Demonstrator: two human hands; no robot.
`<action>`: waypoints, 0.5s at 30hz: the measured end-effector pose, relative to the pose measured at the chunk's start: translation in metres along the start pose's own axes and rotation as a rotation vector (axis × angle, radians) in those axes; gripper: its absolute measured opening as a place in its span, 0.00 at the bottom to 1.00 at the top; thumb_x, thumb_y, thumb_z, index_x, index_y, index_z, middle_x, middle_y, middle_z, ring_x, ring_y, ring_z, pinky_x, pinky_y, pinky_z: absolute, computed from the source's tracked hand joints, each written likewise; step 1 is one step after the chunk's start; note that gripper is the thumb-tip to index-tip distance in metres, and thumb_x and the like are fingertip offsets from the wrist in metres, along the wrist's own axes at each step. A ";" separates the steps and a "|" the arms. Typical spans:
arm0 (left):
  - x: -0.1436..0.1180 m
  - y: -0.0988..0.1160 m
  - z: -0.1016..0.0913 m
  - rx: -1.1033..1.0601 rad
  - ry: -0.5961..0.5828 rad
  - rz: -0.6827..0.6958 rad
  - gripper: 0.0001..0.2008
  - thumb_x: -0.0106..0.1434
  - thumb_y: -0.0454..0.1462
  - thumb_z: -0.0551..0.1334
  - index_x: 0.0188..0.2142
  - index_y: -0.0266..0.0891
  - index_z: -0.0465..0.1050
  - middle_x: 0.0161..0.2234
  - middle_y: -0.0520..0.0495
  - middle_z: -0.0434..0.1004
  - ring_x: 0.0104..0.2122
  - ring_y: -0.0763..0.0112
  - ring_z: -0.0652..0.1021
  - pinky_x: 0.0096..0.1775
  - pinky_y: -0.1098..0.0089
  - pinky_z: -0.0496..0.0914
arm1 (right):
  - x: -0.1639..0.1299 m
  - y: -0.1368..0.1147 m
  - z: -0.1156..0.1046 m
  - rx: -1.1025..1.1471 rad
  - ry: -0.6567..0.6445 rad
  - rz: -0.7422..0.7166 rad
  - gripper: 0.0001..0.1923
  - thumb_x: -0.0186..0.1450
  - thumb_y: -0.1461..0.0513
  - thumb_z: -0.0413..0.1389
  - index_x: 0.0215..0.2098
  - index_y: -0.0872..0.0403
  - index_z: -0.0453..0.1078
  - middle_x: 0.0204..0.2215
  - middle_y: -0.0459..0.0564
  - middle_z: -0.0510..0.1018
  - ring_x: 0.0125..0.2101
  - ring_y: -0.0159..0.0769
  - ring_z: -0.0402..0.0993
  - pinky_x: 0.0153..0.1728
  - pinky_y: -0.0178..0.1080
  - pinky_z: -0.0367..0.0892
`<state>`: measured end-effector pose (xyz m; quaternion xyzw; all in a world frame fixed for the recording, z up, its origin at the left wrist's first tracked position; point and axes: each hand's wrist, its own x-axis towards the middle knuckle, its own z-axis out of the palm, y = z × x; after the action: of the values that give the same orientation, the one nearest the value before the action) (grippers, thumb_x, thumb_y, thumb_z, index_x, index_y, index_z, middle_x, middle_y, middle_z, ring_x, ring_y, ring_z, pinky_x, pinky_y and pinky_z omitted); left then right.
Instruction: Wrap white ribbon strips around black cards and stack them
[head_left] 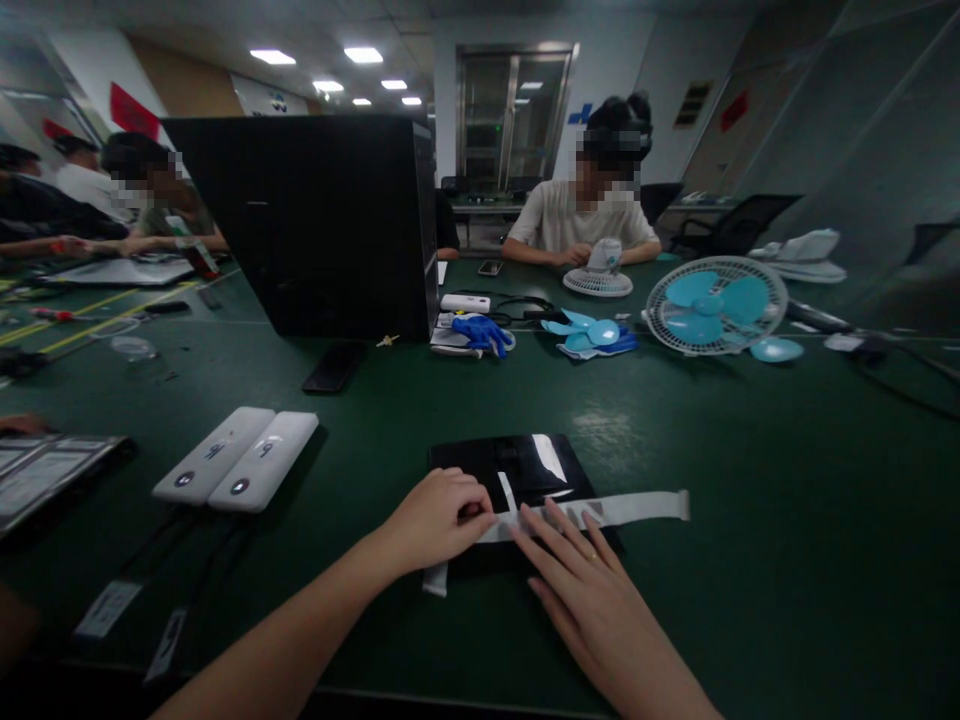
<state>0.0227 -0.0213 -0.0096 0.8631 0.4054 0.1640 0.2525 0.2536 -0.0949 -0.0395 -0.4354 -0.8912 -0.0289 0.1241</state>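
Head view, and from where I'm standing the black panel (517,458) is lying flat on the green table (750,560), directly in front of the person, with a long white strip (637,508) running across it. The right hand (589,590) is resting over the strip, fingers spread and grasping nothing. The left hand (439,520) is sitting at the strip's other side, fingers curled; whether they are actually pinching it, I can't tell.

My worry is that nobody is gripping the panel itself. It is looking glossy, so a sideways tug from the left fingers could be sliding it around, or skewing the strip. If the flat fingers are bearing down unevenly, the strip could be creasing near the shorter white piece (507,491) meeting it. Its right end is reaching past the panel with no hand on it, so it could be snagging on a sleeve or the table. The left forearm (300,630), drifting outward, could also be nudging the two white devices (262,462).
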 end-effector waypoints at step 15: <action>0.002 -0.013 -0.001 -0.025 0.184 -0.194 0.09 0.62 0.43 0.59 0.33 0.41 0.74 0.24 0.53 0.67 0.27 0.71 0.68 0.32 0.69 0.59 | 0.001 -0.007 -0.004 0.016 -0.080 0.027 0.28 0.70 0.61 0.45 0.67 0.47 0.50 0.65 0.47 0.53 0.64 0.45 0.48 0.60 0.58 0.56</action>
<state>0.0155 -0.0127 -0.0161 0.7979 0.5063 0.2223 0.2398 0.2483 -0.0991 -0.0354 -0.4473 -0.8896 -0.0024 0.0922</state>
